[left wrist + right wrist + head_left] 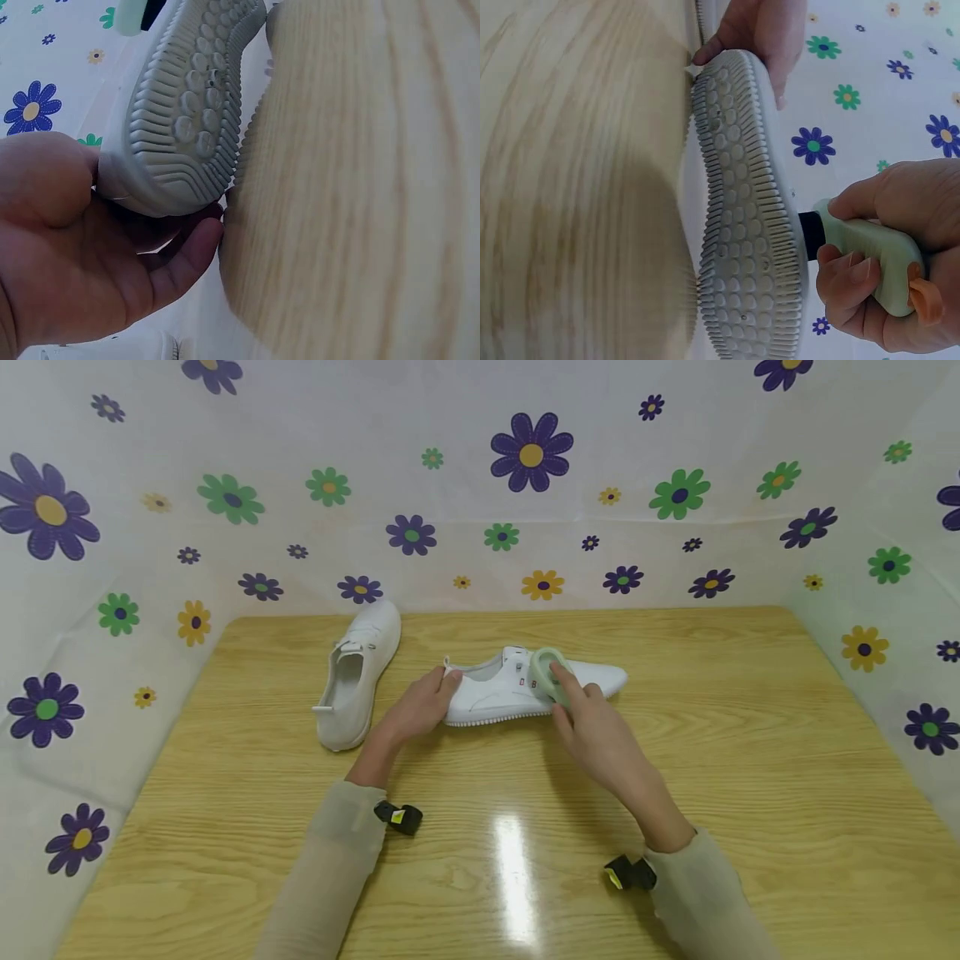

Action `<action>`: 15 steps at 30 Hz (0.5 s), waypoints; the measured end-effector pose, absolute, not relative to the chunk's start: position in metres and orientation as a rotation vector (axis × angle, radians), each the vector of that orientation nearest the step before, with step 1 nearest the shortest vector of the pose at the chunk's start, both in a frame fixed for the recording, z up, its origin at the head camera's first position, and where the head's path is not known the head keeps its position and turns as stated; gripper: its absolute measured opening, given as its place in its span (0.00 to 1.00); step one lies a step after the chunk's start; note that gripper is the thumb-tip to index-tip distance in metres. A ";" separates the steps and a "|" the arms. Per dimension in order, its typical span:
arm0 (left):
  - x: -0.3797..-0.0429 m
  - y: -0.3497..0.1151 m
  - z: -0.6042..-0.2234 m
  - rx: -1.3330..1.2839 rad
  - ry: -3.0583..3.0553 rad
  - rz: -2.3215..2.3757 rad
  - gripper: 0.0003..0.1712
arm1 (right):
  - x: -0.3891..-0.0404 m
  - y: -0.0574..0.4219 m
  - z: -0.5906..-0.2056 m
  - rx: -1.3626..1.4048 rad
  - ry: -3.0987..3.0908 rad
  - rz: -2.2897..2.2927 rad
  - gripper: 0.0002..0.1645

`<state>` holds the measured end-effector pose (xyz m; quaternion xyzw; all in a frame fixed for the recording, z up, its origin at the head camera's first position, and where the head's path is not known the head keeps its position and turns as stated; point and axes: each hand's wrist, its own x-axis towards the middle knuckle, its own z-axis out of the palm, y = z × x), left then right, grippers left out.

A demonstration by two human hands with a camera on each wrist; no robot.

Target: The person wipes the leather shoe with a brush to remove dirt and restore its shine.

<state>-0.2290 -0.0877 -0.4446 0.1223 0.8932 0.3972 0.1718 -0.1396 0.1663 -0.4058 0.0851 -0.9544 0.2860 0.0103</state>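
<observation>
A white lace-up shoe [487, 697] is held above the tabletop, toe toward the right and tilted so its studded sole [742, 225] shows in both wrist views. My left hand [422, 703] grips it by the heel, thumb on the upper side and fingers beneath. In my right hand [603, 745] is a light green brush [874, 247] with dark bristles and an orange loop, pinched between thumb and fingers. The bristles meet the shoe's upper near the lacing, seen from the side in the right wrist view.
A second white shoe [367, 681] stands on the wooden table [480, 877] left of my left hand, toe pointing away. Flower-printed white cloth [450, 435] walls in the table at the back and both sides.
</observation>
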 end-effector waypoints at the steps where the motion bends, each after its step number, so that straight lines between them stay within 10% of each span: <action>1: -0.229 -0.088 -0.445 0.347 2.527 1.137 0.36 | -0.141 0.166 -0.406 0.267 -2.975 0.904 0.33; 8: -0.230 -0.088 -0.448 0.303 2.516 1.207 0.35 | -0.147 0.166 -0.413 0.260 -2.941 0.936 0.35; 15: -0.230 -0.091 -0.448 0.352 2.341 1.199 0.56 | -0.154 0.168 -0.419 0.203 -2.913 0.974 0.39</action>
